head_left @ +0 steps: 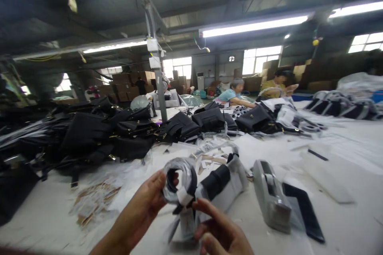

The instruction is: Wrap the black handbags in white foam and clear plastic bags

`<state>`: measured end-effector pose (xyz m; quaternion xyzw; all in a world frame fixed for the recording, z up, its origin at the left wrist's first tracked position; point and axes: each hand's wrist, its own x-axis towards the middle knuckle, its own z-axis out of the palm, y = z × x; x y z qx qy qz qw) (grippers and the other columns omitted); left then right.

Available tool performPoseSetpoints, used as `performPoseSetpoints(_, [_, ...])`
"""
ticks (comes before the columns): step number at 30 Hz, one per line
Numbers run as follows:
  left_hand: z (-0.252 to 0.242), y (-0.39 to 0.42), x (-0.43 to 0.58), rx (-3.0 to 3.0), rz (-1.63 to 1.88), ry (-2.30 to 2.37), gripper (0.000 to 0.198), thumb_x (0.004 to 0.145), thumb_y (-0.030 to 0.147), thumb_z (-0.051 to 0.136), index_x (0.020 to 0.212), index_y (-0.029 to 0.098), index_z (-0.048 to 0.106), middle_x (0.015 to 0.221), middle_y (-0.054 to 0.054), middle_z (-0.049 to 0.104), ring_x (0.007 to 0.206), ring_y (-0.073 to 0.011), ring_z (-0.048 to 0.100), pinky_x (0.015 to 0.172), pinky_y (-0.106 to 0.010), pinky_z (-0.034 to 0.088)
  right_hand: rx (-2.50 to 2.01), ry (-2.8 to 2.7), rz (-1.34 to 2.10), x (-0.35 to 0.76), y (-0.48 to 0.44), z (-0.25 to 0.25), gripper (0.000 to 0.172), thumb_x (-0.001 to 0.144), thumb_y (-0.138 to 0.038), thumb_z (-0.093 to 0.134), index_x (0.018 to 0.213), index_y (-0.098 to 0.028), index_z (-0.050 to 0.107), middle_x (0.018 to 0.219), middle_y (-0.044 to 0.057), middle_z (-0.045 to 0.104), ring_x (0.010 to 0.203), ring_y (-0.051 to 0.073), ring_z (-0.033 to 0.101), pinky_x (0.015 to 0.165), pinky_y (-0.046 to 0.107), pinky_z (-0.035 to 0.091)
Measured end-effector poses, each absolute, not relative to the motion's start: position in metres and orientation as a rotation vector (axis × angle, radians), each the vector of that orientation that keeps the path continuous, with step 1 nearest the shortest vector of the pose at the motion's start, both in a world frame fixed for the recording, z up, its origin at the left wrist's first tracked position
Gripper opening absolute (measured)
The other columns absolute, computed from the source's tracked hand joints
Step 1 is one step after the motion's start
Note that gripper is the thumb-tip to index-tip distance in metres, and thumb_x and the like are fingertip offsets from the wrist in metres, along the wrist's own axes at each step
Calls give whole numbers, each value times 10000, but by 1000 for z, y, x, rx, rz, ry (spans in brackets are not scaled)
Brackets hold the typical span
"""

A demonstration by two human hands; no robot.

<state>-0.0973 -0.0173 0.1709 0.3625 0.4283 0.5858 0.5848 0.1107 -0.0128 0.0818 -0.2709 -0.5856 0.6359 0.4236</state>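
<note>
My left hand is closed round the side of a coiled black strap wrapped in clear plastic, holding it above the table. A white band crosses the lower part of the coil, and a plastic-covered end hangs below. My right hand is at that lower end, its fingers apart and bent, the index fingertip at the strap. Just behind the coil lies a black bag with white wrapping round it. To the right of my right hand stands a grey tape dispenser.
A dark flat panel lies beside the dispenser. Loose paper and plastic scraps are at left. Black bags heap across the far side of the white table. A metal post rises behind. Two co-workers sit opposite.
</note>
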Motion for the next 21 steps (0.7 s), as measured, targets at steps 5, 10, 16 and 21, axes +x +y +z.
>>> performPoseSetpoints(5, [154,-52,-51,924,1208,971,572,759,532,749,1222,217,635,1115,-107,720,994,-299,691,842,-382,557,-501,-1337,1572,120,-35,109,600,687,-665,733,1113,-243,730,997,93,671,861,252,628,773,356,526])
performPoseSetpoints(10, [182,-13,-73,1462,1375,1317,519,776,586,697,1138,214,680,1182,-90,688,1050,-284,654,882,-364,536,-781,-1310,1463,149,-33,121,547,747,-619,717,1060,-171,726,663,29,606,564,141,509,502,240,404])
performPoseSetpoints(16, [220,72,-79,1501,1169,1312,645,713,658,700,1073,123,700,1038,-135,716,976,-273,661,874,-400,515,-909,-1257,1380,152,29,147,424,774,-561,727,823,-141,691,636,-1,584,565,98,495,480,194,362])
performPoseSetpoints(21, [227,89,-62,1507,963,1222,577,697,595,751,1025,121,724,874,-85,717,761,-194,653,760,-340,525,-747,-1143,1649,132,65,161,476,676,-532,815,879,-119,694,812,46,660,682,109,598,680,244,494])
